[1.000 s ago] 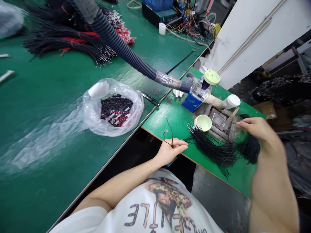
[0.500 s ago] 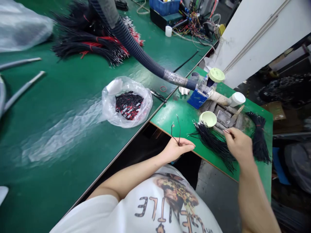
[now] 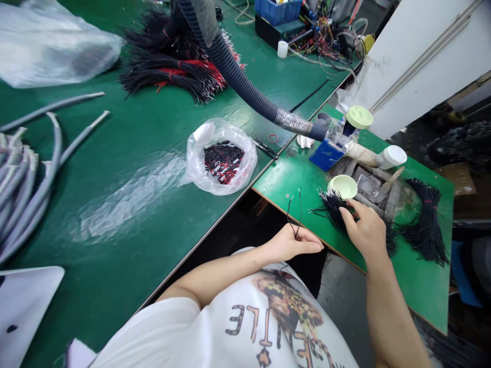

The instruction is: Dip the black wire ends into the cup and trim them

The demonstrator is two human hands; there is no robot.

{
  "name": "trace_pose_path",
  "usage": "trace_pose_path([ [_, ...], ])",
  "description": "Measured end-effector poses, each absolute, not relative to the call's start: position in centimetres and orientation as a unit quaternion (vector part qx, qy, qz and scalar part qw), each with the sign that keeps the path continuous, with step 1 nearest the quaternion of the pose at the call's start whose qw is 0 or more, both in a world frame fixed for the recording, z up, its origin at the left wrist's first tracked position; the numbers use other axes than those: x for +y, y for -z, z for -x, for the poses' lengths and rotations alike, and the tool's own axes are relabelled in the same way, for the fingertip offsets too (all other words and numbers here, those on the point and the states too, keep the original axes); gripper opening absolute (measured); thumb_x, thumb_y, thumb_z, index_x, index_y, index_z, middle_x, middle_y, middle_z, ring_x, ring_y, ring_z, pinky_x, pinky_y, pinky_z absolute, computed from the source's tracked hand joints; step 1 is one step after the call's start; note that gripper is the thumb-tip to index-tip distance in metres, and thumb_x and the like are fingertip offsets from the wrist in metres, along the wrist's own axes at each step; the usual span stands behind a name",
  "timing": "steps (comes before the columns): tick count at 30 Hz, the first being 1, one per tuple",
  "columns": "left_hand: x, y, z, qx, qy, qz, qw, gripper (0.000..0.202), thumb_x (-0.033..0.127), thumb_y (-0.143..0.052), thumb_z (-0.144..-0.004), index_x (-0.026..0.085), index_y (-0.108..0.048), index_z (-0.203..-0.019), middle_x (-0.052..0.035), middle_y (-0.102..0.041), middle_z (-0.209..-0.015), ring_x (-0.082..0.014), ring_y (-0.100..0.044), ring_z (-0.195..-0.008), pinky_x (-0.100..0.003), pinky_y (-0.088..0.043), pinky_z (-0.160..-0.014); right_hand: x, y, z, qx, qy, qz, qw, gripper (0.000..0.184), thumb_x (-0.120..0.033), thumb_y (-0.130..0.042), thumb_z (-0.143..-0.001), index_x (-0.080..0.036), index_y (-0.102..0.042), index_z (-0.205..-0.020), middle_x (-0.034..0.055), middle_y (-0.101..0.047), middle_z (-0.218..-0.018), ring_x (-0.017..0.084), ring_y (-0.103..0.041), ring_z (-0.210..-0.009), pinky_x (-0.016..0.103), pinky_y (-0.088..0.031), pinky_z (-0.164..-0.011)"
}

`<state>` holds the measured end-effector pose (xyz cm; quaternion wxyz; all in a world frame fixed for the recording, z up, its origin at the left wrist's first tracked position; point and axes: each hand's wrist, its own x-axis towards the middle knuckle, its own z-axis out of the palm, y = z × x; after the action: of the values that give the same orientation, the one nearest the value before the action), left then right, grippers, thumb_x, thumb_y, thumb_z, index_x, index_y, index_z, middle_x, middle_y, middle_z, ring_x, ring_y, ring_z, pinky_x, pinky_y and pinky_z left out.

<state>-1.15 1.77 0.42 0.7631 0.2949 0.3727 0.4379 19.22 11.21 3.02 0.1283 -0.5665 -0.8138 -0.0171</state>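
Thin black wires (image 3: 290, 214) stand up from the pinched fingers of my left hand (image 3: 293, 244), which is held just off the near edge of the small green table. My right hand (image 3: 366, 230) reaches over a loose bundle of black wires (image 3: 330, 207), its thumb and forefinger closed around black wire at the bundle. Part of that bundle is hidden under this hand. Right behind the fingers sits a pale green bowl (image 3: 343, 187). Beside it is a grimy metal tray-like fixture (image 3: 367, 188) with a wooden-looking stick (image 3: 392, 182) resting on it.
A ribbed hose (image 3: 253, 94) crosses above the tables to a blue box (image 3: 326, 155). Another tied bundle of black wires (image 3: 427, 220) lies at right. On the large table (image 3: 149, 266) are a plastic bag of small parts (image 3: 245, 179), grey cables (image 3: 42, 199) and black-red wire bundles (image 3: 180, 76).
My right hand has moved left and slightly up to the wire bundle beside the bowl. My left hand still holds its wires. The view has swung left, showing more grey cables.
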Motion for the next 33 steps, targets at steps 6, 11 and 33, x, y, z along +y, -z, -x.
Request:
trace_pose_path([
  [6, 1.7, -0.6, 1.3, 0.365, -0.423, -0.292, 0.776, 0.034, 0.041, -0.088, -0.055, 0.013, -0.079, -0.071, -0.0042, -0.07, -0.067, -0.01, -0.055, -0.062, -0.024, -0.045, -0.067, 8.4, -6.0, -18.5, -0.822, 0.025, 0.504, 0.264, 0.025, -0.026, -0.059, -0.09, -0.016, -0.071, -0.109, 0.0109, -0.071, -0.106, 0.024, -0.063, -0.097, 0.04, -0.047, -0.091],
  [11, 1.4, 0.2, 1.2, 0.348, -0.405, -0.325, 0.78, 0.034, 0.041, -0.085, -0.06, 0.012, -0.077, -0.075, -0.0011, -0.067, -0.066, -0.0087, -0.053, -0.06, -0.024, -0.044, -0.065, 5.2, -6.8, -15.5, -0.82, -0.216, 0.454, 0.272, 0.016, -0.025, -0.061, -0.09, -0.021, -0.073, -0.098, 0.006, -0.072, -0.096, 0.019, -0.065, -0.091, 0.032, -0.052, -0.083],
  [33, 2.0, 1.3, 1.8, 0.351, -0.558, -0.286, 0.695, 0.037, 0.036, -0.085, -0.064, 0.017, -0.078, -0.095, -0.005, -0.066, -0.09, -0.0143, -0.061, -0.083, -0.029, -0.049, -0.081, 4.0, -4.0, -14.6, -0.829, -0.146, 0.465, 0.274, 0.018, -0.023, -0.056, -0.093, -0.018, -0.073, -0.094, 0.0037, -0.072, -0.079, 0.015, -0.066, -0.067, 0.026, -0.048, -0.065],
])
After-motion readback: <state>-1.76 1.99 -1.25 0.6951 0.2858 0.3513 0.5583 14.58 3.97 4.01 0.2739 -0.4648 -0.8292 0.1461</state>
